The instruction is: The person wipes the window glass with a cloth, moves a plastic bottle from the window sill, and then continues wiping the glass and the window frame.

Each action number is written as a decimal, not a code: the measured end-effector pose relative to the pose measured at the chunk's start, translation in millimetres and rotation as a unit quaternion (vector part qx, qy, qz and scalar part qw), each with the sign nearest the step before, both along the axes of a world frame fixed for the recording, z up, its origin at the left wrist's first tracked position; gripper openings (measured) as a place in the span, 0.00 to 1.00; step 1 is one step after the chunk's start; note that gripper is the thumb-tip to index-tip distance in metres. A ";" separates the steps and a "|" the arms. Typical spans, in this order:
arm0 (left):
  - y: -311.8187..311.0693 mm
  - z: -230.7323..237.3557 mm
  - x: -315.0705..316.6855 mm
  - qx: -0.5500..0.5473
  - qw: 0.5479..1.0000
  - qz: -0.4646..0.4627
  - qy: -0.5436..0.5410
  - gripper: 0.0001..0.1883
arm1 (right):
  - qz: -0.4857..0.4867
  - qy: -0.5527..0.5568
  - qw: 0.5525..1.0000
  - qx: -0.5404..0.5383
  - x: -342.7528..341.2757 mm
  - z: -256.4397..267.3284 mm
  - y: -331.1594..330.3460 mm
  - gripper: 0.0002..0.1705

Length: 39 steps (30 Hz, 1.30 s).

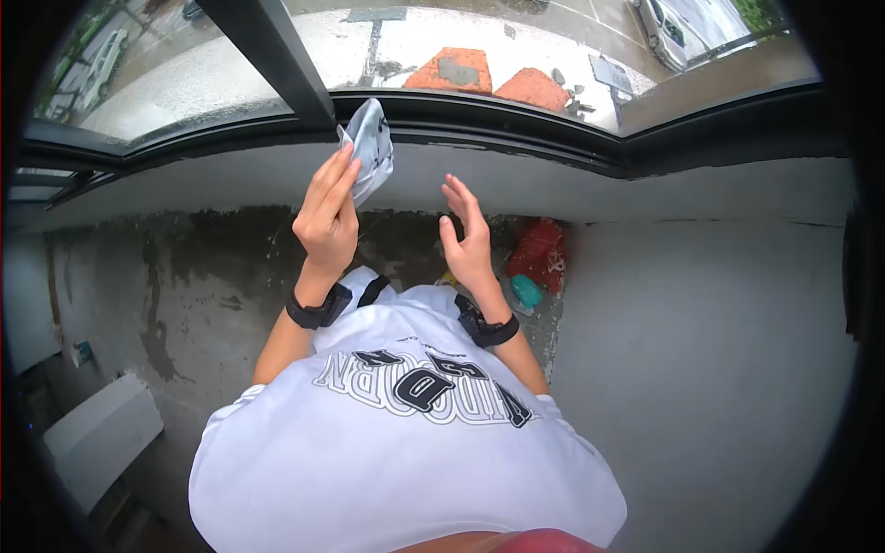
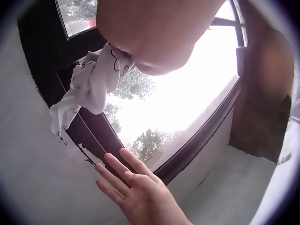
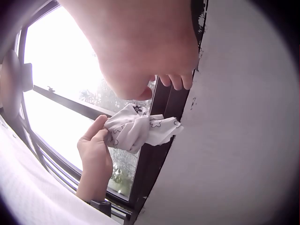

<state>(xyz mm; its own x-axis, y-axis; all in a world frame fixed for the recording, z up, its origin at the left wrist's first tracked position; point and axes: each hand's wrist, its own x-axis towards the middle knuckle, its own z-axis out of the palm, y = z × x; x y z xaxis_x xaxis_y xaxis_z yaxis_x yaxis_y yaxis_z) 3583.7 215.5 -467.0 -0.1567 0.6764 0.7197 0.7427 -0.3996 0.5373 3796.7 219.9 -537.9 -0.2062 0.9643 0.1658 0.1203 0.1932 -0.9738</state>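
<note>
My left hand [image 1: 328, 207] pinches a crumpled white cloth [image 1: 372, 152] with dark line drawings, raised in front of the window frame. In the right wrist view, the cloth [image 3: 136, 127] bunches out from between the left thumb and fingers, and its loose end hangs free. Seen from the left wrist, the back of the left hand [image 2: 154, 33] covers part of the cloth [image 2: 93, 82]. My right hand [image 1: 470, 241] is held up a short way from the cloth, its fingers apart and nothing in it. The right palm and spread fingers show in the left wrist view.
A dark window frame [image 1: 479, 129] runs above a pale wall ledge [image 1: 645, 198]. Outside lie orange blocks [image 1: 456, 71] and a parked car [image 1: 662, 35]. On the floor by the wall are a red bag [image 1: 539, 251] and a teal bundle [image 1: 525, 291]. A white box-like object [image 1: 103, 438] stands at left.
</note>
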 end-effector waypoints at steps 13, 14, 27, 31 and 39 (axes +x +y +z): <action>130.5 210.7 71.2 0.284 0.921 -0.097 0.249 0.28 | -0.050 -0.016 0.944 0.325 128.3 126.9 115.2 0.25; 152.2 215.3 70.3 0.298 0.916 -0.097 0.251 0.28 | -0.067 -0.020 0.934 0.350 129.5 132.8 117.4 0.24; 208.6 180.1 59.3 0.351 0.892 0.093 0.269 0.24 | -0.067 -0.261 0.812 0.518 4.7 217.8 152.6 0.46; 168.6 170.2 28.6 0.219 0.933 0.208 0.198 0.26 | -0.022 -0.244 0.832 0.497 -59.5 229.7 171.7 0.54; 146.2 160.5 0.6 0.123 0.967 0.121 0.190 0.39 | 0.007 -0.258 0.821 0.510 -95.6 263.4 173.5 0.50</action>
<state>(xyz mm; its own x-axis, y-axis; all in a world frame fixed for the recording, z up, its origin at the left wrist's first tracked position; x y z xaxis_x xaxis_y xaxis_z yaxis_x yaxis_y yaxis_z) 3584.3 361.7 -306.5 0.0185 0.4544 0.8906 0.9554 -0.2706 0.1182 3701.1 393.4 -274.6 -0.5126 0.3762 0.7718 0.4575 0.8804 -0.1253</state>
